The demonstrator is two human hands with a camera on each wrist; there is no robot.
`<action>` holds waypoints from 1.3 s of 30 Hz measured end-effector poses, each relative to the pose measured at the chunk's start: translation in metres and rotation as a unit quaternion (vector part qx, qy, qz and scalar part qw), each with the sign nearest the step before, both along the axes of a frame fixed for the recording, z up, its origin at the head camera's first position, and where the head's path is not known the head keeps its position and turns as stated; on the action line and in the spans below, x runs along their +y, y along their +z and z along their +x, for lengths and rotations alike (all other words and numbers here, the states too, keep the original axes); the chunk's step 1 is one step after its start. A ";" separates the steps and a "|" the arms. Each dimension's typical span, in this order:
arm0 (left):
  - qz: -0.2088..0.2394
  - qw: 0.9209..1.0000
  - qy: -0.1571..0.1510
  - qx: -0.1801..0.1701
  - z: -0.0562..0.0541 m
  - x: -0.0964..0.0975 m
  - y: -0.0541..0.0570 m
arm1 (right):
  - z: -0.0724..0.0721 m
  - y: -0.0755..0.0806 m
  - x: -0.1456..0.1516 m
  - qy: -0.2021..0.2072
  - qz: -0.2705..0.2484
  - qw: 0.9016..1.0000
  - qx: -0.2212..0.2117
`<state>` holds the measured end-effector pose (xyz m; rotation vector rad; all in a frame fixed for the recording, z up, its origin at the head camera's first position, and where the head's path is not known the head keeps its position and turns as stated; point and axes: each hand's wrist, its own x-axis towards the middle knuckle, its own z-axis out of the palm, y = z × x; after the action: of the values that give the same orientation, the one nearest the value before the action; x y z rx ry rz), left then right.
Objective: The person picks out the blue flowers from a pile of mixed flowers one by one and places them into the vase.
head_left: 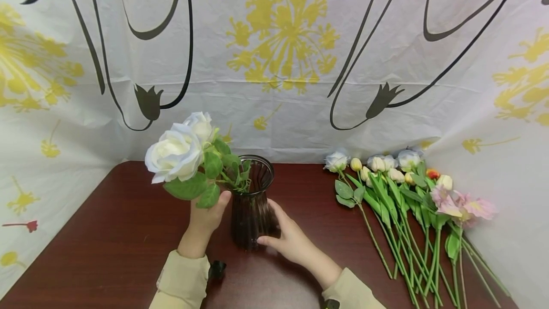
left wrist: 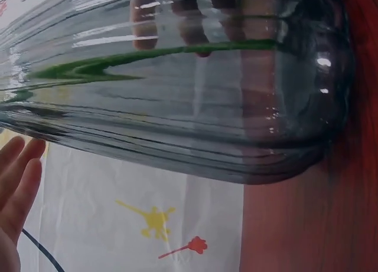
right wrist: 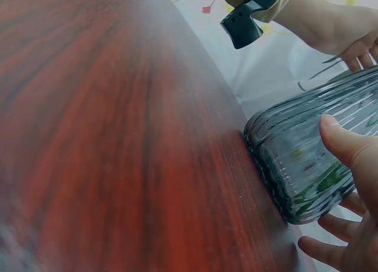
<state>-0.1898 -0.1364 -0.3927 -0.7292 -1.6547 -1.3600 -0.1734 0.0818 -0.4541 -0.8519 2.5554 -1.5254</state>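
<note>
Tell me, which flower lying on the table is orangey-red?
The small orange-red flower, just above the pink petals in the head view; the other flowers lying there look white, yellowish, pale blue or pink.

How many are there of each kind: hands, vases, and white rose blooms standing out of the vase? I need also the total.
Left hand and right hand: 2
Vase: 1
White rose blooms: 2
Total: 5

Hands close together, right thumb extended, forearms converging
</note>
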 end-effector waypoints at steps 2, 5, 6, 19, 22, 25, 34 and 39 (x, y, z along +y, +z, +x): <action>-0.018 1.000 -0.012 -0.009 0.000 -0.001 -0.001 | 0.000 0.000 0.000 0.001 -0.004 1.000 0.003; -0.062 0.998 -0.015 -0.021 0.000 -0.003 -0.001 | 0.000 -0.001 0.000 0.001 -0.005 1.000 0.008; -0.078 0.997 -0.016 -0.021 0.000 -0.003 0.000 | 0.000 -0.001 0.000 0.002 -0.006 1.000 0.009; -0.240 0.967 -0.032 -0.084 0.003 -0.009 0.023 | 0.000 -0.001 0.001 0.003 0.005 1.000 0.008; -0.248 0.961 -0.044 -0.114 0.011 -0.006 0.035 | 0.000 0.000 0.001 0.003 0.008 1.000 0.008; -0.242 0.959 -0.063 -0.132 0.019 -0.003 0.045 | 0.000 0.000 0.001 0.003 0.007 1.000 0.006; -0.247 0.957 -0.063 -0.137 0.022 -0.002 0.051 | 0.000 0.002 0.002 0.004 0.010 1.000 0.000; -0.251 0.954 -0.070 -0.151 0.023 -0.002 0.054 | 0.000 0.005 0.003 0.005 0.013 1.000 0.006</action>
<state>-0.1669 -0.1386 -0.3387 -0.9777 -2.2749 -1.1967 -0.1730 0.0845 -0.4490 -0.8718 2.5690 -1.4847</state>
